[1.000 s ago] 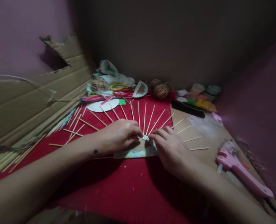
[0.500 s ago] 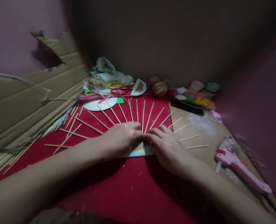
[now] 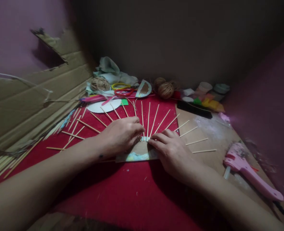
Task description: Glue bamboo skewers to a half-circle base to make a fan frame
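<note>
Thin wooden sticks (image 3: 155, 118) fan out from the curved edge of a half-round cardboard piece (image 3: 142, 148) with a pale blue-white strip along its straight edge. My left hand (image 3: 122, 133) is closed above the left part of this piece, its fingertips pinched beside one of the middle sticks. What lies between them, if anything, is hidden. My right hand (image 3: 172, 149) rests over the right part, with bent fingers gripping the piece and fingertips at the stick ends. Its thumb is out of sight.
Red cloth (image 3: 132, 192) covers the board. A pink glue gun (image 3: 250, 171) lies at the right, a black bar (image 3: 195, 109) behind. Loose sticks (image 3: 19, 157) lie left, by folded cardboard (image 3: 70, 70). Twine balls (image 3: 166, 90), scissors (image 3: 124, 92) and a white oval (image 3: 103, 106) are at the back.
My left hand has moved slightly up and left, away from my right fingertips, uncovering the middle of the cardboard piece and stick ends. My right hand stays nearly in place.
</note>
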`<state>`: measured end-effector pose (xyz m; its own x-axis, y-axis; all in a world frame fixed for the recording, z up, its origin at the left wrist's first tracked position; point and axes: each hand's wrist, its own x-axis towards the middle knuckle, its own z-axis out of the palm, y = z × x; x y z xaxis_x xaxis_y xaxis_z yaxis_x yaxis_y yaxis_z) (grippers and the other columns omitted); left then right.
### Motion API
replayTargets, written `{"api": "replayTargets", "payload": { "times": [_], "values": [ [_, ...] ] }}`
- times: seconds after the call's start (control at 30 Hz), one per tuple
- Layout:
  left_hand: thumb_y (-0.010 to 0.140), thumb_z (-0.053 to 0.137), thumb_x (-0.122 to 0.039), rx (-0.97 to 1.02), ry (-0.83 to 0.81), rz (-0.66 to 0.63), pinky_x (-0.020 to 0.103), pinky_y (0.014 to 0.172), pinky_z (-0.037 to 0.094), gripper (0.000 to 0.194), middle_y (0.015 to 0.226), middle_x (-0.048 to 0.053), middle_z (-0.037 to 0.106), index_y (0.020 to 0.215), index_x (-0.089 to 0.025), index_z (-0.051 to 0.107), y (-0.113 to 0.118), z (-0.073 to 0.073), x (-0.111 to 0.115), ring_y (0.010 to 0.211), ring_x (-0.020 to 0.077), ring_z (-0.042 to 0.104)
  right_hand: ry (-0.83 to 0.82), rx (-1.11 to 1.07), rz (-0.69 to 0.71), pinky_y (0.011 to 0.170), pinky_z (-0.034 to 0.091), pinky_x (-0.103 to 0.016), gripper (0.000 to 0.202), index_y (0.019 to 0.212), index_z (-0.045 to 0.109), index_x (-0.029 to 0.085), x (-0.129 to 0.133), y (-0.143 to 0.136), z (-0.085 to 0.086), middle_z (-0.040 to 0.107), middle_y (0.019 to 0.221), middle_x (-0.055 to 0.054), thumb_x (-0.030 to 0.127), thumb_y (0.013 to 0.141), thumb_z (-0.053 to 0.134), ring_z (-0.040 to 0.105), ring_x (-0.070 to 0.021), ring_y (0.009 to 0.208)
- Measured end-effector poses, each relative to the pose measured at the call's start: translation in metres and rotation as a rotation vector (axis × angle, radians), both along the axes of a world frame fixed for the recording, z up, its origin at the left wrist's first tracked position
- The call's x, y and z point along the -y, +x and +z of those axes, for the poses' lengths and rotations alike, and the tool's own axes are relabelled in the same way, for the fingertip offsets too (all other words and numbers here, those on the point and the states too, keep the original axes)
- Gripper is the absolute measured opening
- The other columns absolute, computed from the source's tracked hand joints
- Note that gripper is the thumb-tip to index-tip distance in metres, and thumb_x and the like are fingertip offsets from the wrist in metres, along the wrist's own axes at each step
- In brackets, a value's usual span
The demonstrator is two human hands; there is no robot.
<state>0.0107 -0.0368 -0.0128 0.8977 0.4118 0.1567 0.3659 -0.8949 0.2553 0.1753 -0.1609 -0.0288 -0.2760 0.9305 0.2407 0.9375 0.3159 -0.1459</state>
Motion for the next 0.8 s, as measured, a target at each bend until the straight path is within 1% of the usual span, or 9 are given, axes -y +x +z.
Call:
{"api": "replayTargets", "payload": {
  "times": [0.1, 0.3, 0.53, 0.7, 0.8],
  "values": [
    [0.087, 0.052, -0.018, 0.015, 0.007, 0.018, 0.023, 0.064, 0.041, 0.019, 0.081, 0.004, 0.057, 0.089, -0.015, 0.07, -0.0006, 0.0029, -0.0022, 0.072, 0.013, 0.055, -0.006, 0.001, -0.004, 0.076, 0.039, -0.038, 0.029, 0.104, 0.067, 0.014, -0.0009, -0.0005, 0.0, 0.067, 0.101, -0.009, 0.008, 0.088, 0.044, 0.049, -0.0232, 0.087],
    [0.087, 0.052, -0.02, 0.014, 0.017, 0.014, 0.022, 0.062, 0.041, 0.02, 0.079, 0.004, 0.057, 0.089, -0.016, 0.071, 0.0001, 0.0019, -0.0035, 0.069, 0.0121, 0.054, -0.007, -0.021, -0.014, 0.076, 0.039, -0.037, 0.027, 0.099, 0.068, 0.015, -0.0007, -0.0009, -0.0014, 0.067, 0.1, -0.009, 0.01, 0.088, 0.044, 0.049, -0.0234, 0.087],
    [0.087, 0.05, -0.019, -0.009, 0.007, 0.027, 0.022, 0.062, 0.041, 0.021, 0.078, 0.004, 0.057, 0.086, -0.015, 0.071, 0.0004, 0.0023, -0.0032, 0.068, 0.0116, 0.054, -0.014, -0.005, -0.018, 0.075, 0.038, -0.038, 0.028, 0.101, 0.068, 0.016, 0.0012, -0.002, 0.0008, 0.067, 0.099, -0.009, 0.009, 0.086, 0.045, 0.049, -0.024, 0.087],
    [0.087, 0.05, -0.019, 0.014, 0.037, 0.018, 0.022, 0.062, 0.041, 0.021, 0.078, 0.004, 0.057, 0.085, -0.016, 0.07, -0.0006, -0.0027, -0.0048, 0.069, 0.0122, 0.054, -0.007, 0.006, -0.014, 0.074, 0.04, -0.039, 0.026, 0.097, 0.068, 0.015, -0.0008, -0.0027, -0.0013, 0.068, 0.097, -0.01, 0.008, 0.084, 0.046, 0.051, -0.0247, 0.087],
    [0.086, 0.052, -0.019, 0.02, 0.085, 0.025, 0.024, 0.063, 0.042, 0.017, 0.082, 0.004, 0.058, 0.087, -0.016, 0.069, -0.0004, -0.0058, -0.0062, 0.073, 0.014, 0.055, 0.046, -0.028, 0.002, 0.074, 0.043, -0.039, 0.028, 0.099, 0.066, 0.015, -0.0004, 0.0002, -0.0064, 0.068, 0.097, -0.01, 0.007, 0.085, 0.043, 0.054, -0.0247, 0.085]
  ]
}}
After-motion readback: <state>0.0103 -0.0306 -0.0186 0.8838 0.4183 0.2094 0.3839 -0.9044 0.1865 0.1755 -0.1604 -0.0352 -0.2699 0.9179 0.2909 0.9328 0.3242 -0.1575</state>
